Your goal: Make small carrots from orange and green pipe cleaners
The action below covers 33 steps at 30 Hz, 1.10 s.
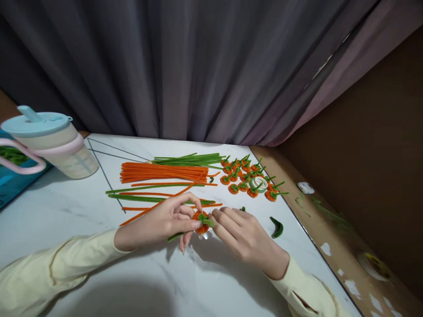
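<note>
My left hand (165, 222) and my right hand (246, 237) meet over the white marble table (82, 215), both pinching a small orange pipe-cleaner coil with a green stem (202, 221). A long orange pipe cleaner (155, 206) runs from under my left fingers toward the far bundle. A green stem end (173, 237) sticks out below my left fingers. Both sleeves are pale yellow.
Bundles of orange pipe cleaners (161, 172) and green pipe cleaners (188, 159) lie at the back. Several finished orange pieces (247, 176) surround a tape roll (258, 183). A short green piece (276, 226) lies right. A lidded cup (49, 143) stands left. The table edge runs along the right.
</note>
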{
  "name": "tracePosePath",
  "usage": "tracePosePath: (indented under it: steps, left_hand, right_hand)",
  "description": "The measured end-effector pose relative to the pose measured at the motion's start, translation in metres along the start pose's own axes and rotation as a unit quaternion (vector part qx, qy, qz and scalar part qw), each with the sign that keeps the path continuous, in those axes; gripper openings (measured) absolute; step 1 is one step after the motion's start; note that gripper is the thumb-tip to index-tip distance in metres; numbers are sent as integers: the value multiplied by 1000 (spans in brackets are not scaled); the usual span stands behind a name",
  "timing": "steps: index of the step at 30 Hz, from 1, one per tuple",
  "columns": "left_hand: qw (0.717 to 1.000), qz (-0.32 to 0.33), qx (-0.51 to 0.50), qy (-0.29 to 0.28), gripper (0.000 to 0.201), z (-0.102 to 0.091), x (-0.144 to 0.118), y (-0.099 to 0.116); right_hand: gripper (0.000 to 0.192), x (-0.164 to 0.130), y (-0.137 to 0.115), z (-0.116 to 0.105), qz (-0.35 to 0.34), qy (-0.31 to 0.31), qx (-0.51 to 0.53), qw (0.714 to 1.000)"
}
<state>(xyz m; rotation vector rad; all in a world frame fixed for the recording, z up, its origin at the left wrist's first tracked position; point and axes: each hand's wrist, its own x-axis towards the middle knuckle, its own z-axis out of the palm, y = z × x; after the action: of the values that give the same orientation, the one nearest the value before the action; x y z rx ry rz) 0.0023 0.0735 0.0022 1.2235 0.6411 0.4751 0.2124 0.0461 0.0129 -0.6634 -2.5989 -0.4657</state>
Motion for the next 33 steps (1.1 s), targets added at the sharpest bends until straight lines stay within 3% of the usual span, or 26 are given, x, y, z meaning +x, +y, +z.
tracePosePath:
  steps: [2, 5, 9, 12, 16, 20, 22, 27, 33]
  left_hand:
    - [1000, -3, 6, 3, 21, 0, -1, 0]
    - [999, -1, 31, 19, 22, 1, -2, 1]
    - [997, 3, 70, 43, 19, 6, -3, 1]
    - [993, 9, 101, 58, 18, 10, -5, 0]
    - [981, 14, 163, 104, 20, 12, -9, -1]
    - [962, 33, 236, 131, 17, 11, -12, 1]
    - [969, 21, 214, 120, 22, 11, -11, 4]
    - [994, -32, 51, 93, 25, 16, -11, 14]
    - [988, -99, -102, 62, 31, 24, -17, 7]
  right_hand:
    - [30, 0, -1, 2, 22, -13, 23, 999]
    - [25, -2, -4, 3, 110, -51, 129, 984]
    - [12, -2, -6, 1, 229, -116, 318, 912]
    - [14, 0, -8, -3, 271, -144, 360, 881]
    - [14, 3, -9, -5, 273, -145, 360, 880]
    - [14, 2, -11, -1, 270, -89, 356, 890]
    - [13, 1, -12, 1, 262, -48, 357, 895]
    - [11, 2, -16, 4, 268, 29, 370, 889]
    - [12, 3, -22, 1, 281, 43, 391, 875]
